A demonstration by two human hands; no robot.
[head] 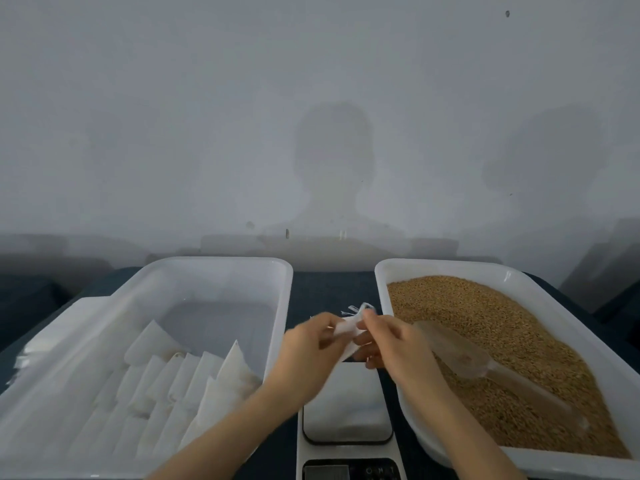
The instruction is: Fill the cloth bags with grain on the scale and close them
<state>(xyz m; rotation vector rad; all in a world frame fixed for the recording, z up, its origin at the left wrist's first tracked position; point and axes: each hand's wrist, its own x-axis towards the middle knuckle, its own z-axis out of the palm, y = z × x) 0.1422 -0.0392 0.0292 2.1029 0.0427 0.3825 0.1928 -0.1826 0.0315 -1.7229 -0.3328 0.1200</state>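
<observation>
1. The left hand (311, 344) and the right hand (391, 341) meet above the far edge of the scale (346, 403). Both pinch one small white cloth bag (346, 329) with curled fingers.
2. The bag is thin, limp fabric, creased between the fingers. Its frayed drawstring ends stick up at the far side. It hangs in the air over the gap between the two trays, and whether it touches the scale cannot be told.
3. The scale has a smooth, pale, rounded-square plate in a dark frame. Its display panel (349, 471) sits at the near edge, with markings too blurred to read.
4. The left tray (214, 263) is a white, translucent plastic rectangle with rounded corners. Flat white bags (173, 393) lie in it in overlapping rows, some with corners pointing up.
5. The right tray (450, 266), of the same plastic, holds granular, golden-brown grain (502, 323).
6. A clear plastic scoop (485, 362) lies on the grain, its handle pointing to the near right.
7. The trays and the scale rest on a dark blue surface (329, 292) before a plain grey wall (311, 98).
</observation>
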